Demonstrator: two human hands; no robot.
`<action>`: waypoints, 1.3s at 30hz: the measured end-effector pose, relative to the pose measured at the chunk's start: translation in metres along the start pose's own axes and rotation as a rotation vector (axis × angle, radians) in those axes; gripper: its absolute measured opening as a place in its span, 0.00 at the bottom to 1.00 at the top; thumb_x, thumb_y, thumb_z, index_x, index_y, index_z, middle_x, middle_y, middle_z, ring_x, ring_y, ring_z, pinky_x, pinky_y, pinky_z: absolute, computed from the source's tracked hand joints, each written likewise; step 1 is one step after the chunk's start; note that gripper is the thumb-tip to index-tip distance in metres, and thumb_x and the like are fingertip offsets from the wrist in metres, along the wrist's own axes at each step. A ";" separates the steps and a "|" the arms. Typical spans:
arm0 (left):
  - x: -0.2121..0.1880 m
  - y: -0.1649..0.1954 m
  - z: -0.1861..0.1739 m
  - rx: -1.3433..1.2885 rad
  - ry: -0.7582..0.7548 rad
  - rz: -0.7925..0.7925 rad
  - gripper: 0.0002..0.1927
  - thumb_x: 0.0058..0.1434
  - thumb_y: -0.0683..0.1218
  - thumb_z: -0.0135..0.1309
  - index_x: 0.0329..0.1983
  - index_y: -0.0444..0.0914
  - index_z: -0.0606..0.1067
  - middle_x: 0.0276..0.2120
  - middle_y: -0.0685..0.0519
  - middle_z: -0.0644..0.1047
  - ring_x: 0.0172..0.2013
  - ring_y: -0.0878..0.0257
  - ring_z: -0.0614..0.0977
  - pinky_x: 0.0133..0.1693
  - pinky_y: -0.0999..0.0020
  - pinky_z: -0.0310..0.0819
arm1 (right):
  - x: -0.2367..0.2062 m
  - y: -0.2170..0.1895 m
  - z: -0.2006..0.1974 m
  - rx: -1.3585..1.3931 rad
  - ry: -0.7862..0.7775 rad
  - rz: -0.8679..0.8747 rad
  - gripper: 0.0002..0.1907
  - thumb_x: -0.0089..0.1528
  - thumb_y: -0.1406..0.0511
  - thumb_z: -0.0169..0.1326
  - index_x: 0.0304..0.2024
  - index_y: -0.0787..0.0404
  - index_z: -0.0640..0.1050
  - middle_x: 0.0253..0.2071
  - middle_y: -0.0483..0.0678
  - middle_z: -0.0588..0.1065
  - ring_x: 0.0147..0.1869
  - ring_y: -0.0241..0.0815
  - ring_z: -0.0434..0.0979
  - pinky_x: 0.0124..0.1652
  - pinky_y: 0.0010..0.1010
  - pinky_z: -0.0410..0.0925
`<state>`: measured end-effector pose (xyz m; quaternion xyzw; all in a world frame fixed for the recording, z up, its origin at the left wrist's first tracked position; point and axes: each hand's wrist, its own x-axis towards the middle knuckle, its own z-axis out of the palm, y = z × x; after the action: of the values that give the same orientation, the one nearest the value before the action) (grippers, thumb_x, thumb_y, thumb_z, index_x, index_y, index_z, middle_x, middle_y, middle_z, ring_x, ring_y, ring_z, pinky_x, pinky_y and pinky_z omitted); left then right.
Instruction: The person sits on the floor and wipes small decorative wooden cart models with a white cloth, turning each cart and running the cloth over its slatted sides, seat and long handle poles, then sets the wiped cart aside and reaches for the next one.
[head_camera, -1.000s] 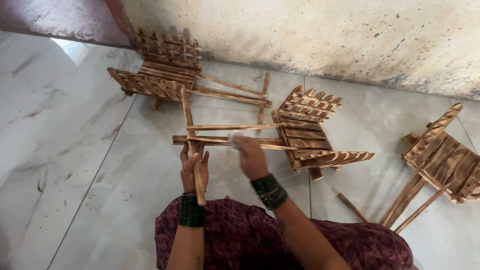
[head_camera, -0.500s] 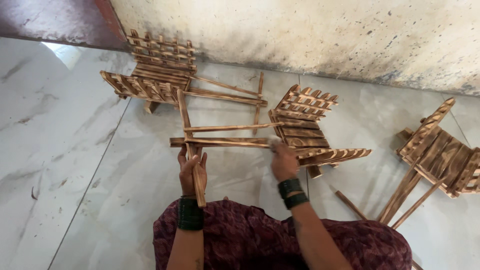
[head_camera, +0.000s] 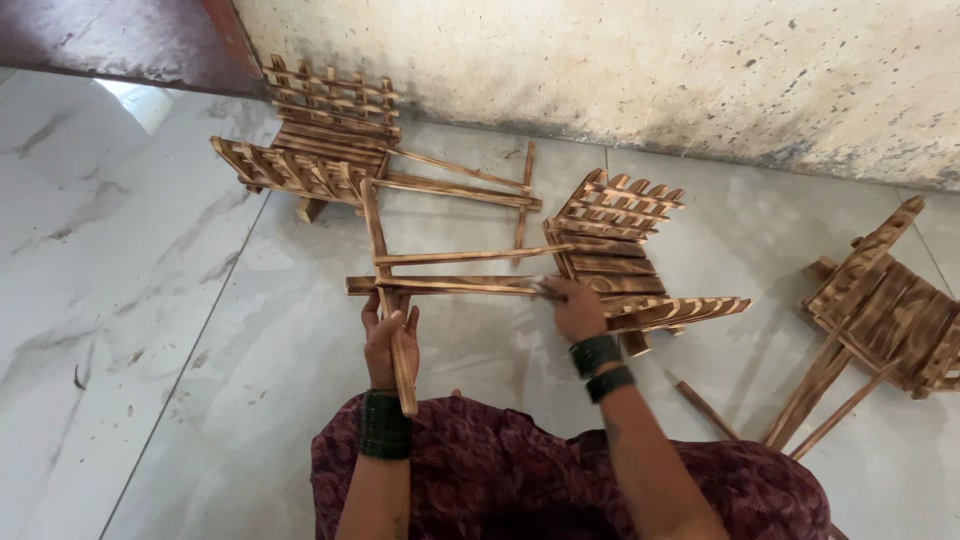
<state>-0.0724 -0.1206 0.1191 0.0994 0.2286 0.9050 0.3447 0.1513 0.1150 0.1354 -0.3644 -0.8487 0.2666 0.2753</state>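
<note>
I hold a small frame of scorched wooden slats (head_camera: 440, 284) over the marble floor. My left hand (head_camera: 388, 340) grips its upright slat near the lower end. My right hand (head_camera: 575, 308) presses on the right end of the frame's horizontal bar, fingers closed over it, with something pale and small under the fingertips. Both wrists wear dark green bangles. Just right of the frame stands a small slatted wooden chair-like piece (head_camera: 625, 250), close to my right hand.
Another slatted wooden piece (head_camera: 320, 140) with long rails lies at the back left by the stained wall (head_camera: 650, 70). A third one (head_camera: 880, 310) lies at the right with loose sticks (head_camera: 705, 408). My maroon-clad lap (head_camera: 520, 480) fills the bottom.
My right hand has slid rightward along the horizontal bar, from near its middle to its right end. The left hand keeps its grip on the upright slat.
</note>
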 end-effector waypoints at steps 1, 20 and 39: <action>0.001 0.000 0.000 -0.002 0.004 0.000 0.34 0.61 0.37 0.51 0.71 0.45 0.57 0.66 0.48 0.67 0.70 0.54 0.67 0.66 0.57 0.59 | 0.009 0.012 -0.003 -0.071 -0.065 0.088 0.23 0.57 0.74 0.52 0.51 0.51 0.86 0.46 0.55 0.81 0.49 0.58 0.81 0.49 0.44 0.74; 0.001 0.005 0.000 -0.006 -0.027 0.015 0.32 0.60 0.37 0.52 0.68 0.43 0.61 0.65 0.48 0.68 0.67 0.52 0.69 0.65 0.54 0.62 | 0.061 -0.067 0.067 0.059 0.035 -0.255 0.16 0.59 0.71 0.54 0.49 0.61 0.83 0.53 0.55 0.79 0.56 0.59 0.77 0.56 0.46 0.70; -0.015 0.010 0.012 -0.003 -0.070 -0.016 0.31 0.63 0.38 0.51 0.70 0.43 0.62 0.66 0.48 0.69 0.68 0.51 0.70 0.65 0.58 0.67 | -0.124 0.037 -0.095 0.066 0.694 0.043 0.11 0.55 0.79 0.55 0.39 0.64 0.74 0.43 0.52 0.68 0.40 0.45 0.73 0.39 0.32 0.70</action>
<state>-0.0629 -0.1330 0.1335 0.1286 0.2160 0.8985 0.3598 0.3042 0.0662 0.1446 -0.4420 -0.6876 0.1599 0.5534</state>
